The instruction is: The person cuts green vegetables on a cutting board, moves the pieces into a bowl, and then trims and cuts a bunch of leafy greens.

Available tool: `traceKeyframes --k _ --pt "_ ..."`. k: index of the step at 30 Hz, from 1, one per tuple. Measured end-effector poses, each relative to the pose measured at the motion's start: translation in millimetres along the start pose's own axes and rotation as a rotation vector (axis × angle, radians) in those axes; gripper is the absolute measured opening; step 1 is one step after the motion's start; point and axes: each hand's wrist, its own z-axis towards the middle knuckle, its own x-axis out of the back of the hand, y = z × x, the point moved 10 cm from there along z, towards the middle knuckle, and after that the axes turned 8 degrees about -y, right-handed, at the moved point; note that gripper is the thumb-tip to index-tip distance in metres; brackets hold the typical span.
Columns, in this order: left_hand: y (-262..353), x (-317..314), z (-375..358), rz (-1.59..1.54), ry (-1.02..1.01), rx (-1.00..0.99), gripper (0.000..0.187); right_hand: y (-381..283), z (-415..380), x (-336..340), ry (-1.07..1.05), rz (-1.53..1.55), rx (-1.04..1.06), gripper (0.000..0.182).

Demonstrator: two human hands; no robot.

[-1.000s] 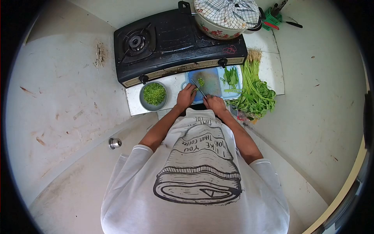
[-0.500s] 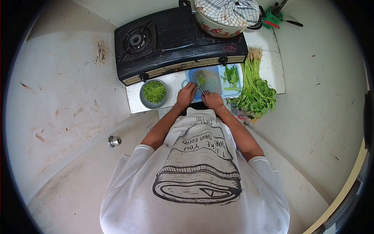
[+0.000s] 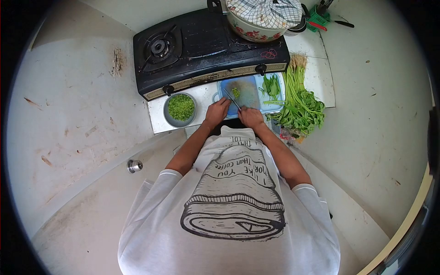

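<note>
My right hand (image 3: 250,118) is closed round the handle of a knife (image 3: 232,99), whose blade slants up and left over a blue cutting board (image 3: 249,91). Close beside the blade, my left hand (image 3: 217,112) has its fingers bunched at the board's left edge; what they hold is hidden. A small heap of chopped greens (image 3: 235,92) lies by the blade. Left of my hands, a grey bowl (image 3: 179,124) holds finely chopped green pieces (image 3: 181,107). Several loose leaves (image 3: 271,87) rest on the light-blue right side of the board or a tray under it.
A large bundle of leafy greens (image 3: 300,101) lies to the right. Behind the board stands a black gas stove (image 3: 204,41), bearing a flowered pot (image 3: 256,33) covered by a checked cloth (image 3: 266,11). A green basket (image 3: 318,19) with utensils sits at the back right.
The view has shifted very slightly. Both hands and the knife keep almost the same position over the board.
</note>
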Motion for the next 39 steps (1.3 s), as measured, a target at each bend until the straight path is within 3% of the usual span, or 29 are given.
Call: traceKeyframes --k 3,24,39 --pt "1 3 0 0.019 -0.003 0.027 0.014 6 -14 6 -0.079 -0.043 -0.028 0.036" --pt "-3 2 -1 -0.036 0.025 0.074 0.014 -2 2 -3 -0.007 0.061 0.002 0.040" --pt "-6 5 -5 -0.083 0.021 0.095 0.013 10 -3 21 -0.095 -0.005 0.057 0.038"
